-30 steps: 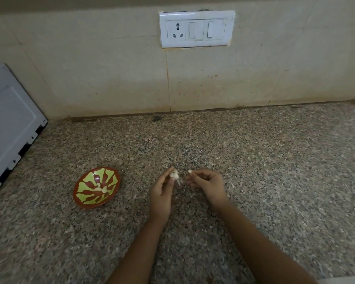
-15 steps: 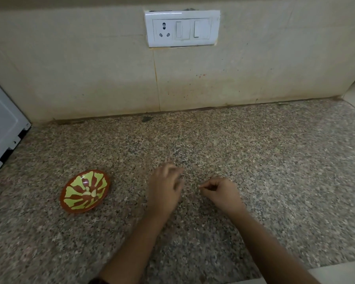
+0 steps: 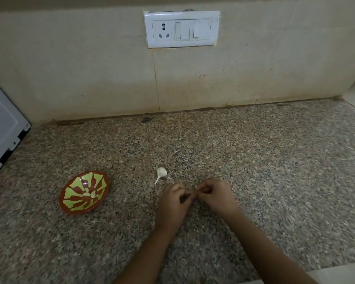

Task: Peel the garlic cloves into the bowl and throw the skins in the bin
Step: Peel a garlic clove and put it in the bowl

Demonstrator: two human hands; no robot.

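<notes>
A red bowl with a green pattern sits on the granite counter at the left, with a few peeled cloves in its middle. A white garlic piece with a stem lies on the counter just beyond my hands. My left hand and my right hand meet fingertip to fingertip, fingers curled, pinching a small garlic clove that is mostly hidden between them. No bin is in view.
A white appliance stands at the far left against the wall. A socket and switch panel is on the tiled wall behind. The counter's front edge runs along the lower right.
My left hand has set the stemmed garlic piece down on the counter. Both hands have come together again nearer me, closing on a small clove.
</notes>
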